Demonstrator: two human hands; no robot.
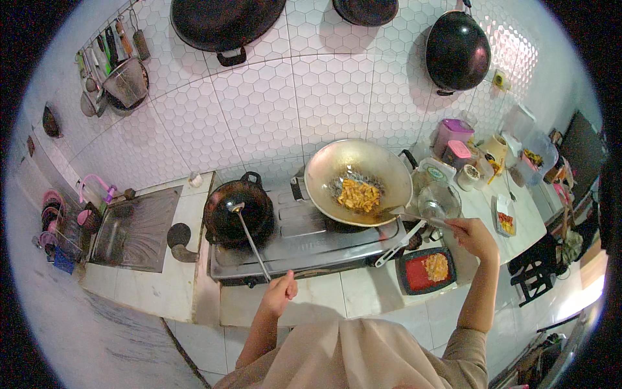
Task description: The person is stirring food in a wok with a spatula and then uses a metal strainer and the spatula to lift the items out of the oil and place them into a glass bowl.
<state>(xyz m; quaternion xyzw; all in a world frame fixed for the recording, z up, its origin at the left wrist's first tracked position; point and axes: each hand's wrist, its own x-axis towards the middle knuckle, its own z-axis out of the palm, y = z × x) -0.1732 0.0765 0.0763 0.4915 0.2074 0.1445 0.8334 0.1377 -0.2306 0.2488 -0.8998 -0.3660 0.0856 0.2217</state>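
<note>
A wide metal wok (325,163) sits on the right side of the gas stove (311,248). Golden-brown food pieces (358,195) lie in bubbling oil at its bottom. My right hand (475,237) grips the handle of a spatula (430,220), whose blade is at the wok's right front rim. On the left burner stands a dark wok (218,206) with a metal ladle (250,243) leaning in it. My left hand (281,295), fingers curled, is at the end of the ladle's handle; whether it grips the handle is unclear.
A strainer (439,200) with a pale handle lies right of the metal wok. In front is a dark-rimmed tray (413,277) holding golden food bits. Lidded containers (456,131) and a small dish of cut red and yellow food (505,221) stand farther right. Left is a sink (131,233).
</note>
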